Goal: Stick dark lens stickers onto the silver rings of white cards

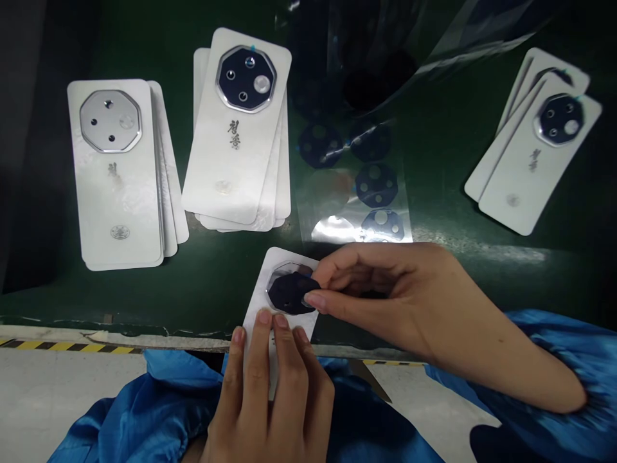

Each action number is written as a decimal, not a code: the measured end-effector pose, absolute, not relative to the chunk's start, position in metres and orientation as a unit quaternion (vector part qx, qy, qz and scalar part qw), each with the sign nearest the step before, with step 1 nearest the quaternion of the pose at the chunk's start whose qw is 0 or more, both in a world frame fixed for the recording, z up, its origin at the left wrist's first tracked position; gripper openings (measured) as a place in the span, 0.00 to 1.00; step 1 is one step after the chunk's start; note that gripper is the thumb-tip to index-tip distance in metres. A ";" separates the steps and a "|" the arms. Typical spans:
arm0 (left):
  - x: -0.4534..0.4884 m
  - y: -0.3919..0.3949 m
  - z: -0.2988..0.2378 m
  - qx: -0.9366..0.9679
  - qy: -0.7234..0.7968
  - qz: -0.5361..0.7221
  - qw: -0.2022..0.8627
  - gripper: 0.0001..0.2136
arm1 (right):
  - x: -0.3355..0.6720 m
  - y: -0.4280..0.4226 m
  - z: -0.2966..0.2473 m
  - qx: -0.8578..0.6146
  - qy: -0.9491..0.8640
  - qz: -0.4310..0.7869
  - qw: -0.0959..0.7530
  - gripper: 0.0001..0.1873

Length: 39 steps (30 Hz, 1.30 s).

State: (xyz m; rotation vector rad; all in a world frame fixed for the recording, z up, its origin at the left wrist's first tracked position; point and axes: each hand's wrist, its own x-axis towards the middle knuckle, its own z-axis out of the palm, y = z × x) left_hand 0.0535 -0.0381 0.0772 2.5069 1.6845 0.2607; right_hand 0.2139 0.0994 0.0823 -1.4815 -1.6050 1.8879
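Observation:
A white phone back cover [264, 290] lies at the near edge of the green belt. My left hand [270, 392] presses flat on its lower part, fingers stretched out side by side. My right hand [400, 302] pinches a dark octagonal camera lens piece [289, 293] between thumb and fingers and holds it over the cover's camera ring. Part of the cover is hidden under both hands.
A stack of white covers with bare silver rings [118, 170] lies at the left. A stack with dark lenses fitted [238, 128] lies beside it, another such stack [535, 145] at the far right. A clear film sheet carrying dark lenses [357, 186] lies behind my hands.

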 end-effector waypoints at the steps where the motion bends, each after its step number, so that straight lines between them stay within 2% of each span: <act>1: 0.054 -0.038 0.077 0.826 0.555 0.087 0.055 0.15 | 0.214 0.099 0.082 -0.511 -0.549 0.649 0.126 0.11; 11: 0.054 -0.036 0.078 0.823 0.559 0.085 0.055 0.14 | 0.214 0.100 0.081 -0.511 -0.546 0.650 0.132 0.13; 39: 0.056 -0.042 0.075 0.824 0.562 0.062 0.034 0.15 | 0.216 0.101 0.083 -0.508 -0.541 0.656 0.139 0.07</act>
